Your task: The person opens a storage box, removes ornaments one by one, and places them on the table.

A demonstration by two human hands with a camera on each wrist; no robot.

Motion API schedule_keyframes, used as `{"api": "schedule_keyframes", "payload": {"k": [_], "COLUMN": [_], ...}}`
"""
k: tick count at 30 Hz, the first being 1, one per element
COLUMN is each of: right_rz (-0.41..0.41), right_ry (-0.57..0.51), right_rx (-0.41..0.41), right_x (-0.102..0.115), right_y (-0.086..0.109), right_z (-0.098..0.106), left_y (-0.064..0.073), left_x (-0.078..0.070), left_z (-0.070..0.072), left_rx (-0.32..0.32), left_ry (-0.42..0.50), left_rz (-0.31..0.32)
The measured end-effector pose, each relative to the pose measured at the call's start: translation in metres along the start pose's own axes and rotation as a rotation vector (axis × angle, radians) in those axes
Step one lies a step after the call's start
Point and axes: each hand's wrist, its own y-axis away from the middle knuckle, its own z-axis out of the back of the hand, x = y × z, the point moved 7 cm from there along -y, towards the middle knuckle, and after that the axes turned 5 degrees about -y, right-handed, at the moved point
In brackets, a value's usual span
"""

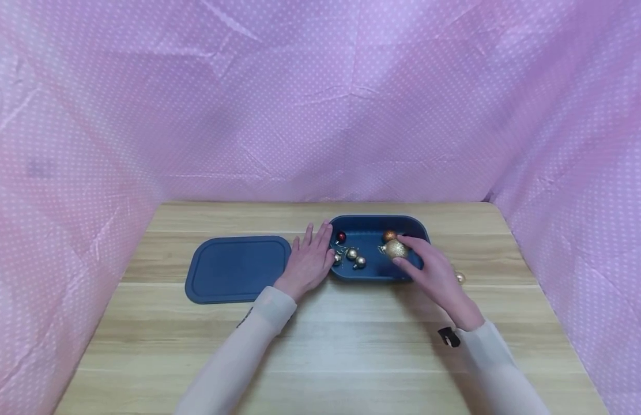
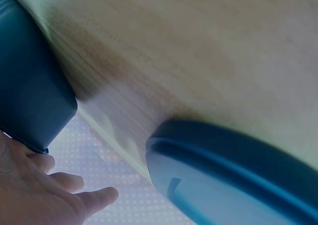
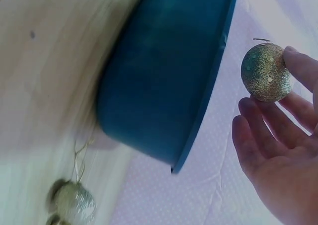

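So a big ball (image 1: 395, 249) is being pinched between the thumb and fingers of the right hand (image 1: 440, 271), and it's being held over the right half of the box (image 1: 369, 225), seemingly higher than the rim. An orange ball (image 1: 389, 236) is sitting in the box right behind it; whether the two are touching can't really be told. The left hand (image 1: 310, 262) is being rested against the left end of the box, fingers straight, nothing being gripped.

A red ball (image 1: 341, 237) and a few gold balls (image 1: 351, 253) are lying in the left half of the box. Outside, the lid (image 1: 238, 269) is lying left of the box on the desk (image 1: 320, 357), and a loose ball (image 1: 460, 277) is sitting just right of it.

Risks, imo: the big ball is only being held by the fingertips, so a slip could send it bouncing off the orange ball and over the rim. Its loop could get snagged too. The loose ball is lying close to the right hand, so it could be bumped and sent rolling. And with too much push from the left, the box could be slid into it.
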Motion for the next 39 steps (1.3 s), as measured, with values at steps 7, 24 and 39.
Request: {"api": "schedule_keyframes", "payload": {"k": [7,24,39], "right_rz": [-0.063,-0.074,-0.159], "right_ry": [0.005,0.069,0.117], "right_rx": [-0.037,-0.182,-0.229], "right_x": [-0.002,-0.013,-0.038], "right_y": [0.017,0.050,0.073], "right_z": [0.019,0.069,0.095], "left_y": [-0.002,-0.003,-0.002], "left_x": [0.000,0.000,0.000], "left_z": [0.000,0.001,-0.002], "left_rx": [0.011,0.012,0.006], "left_ry": [0.001,0.004,0.012], "left_rz": [0.001,0.002,0.002]}}
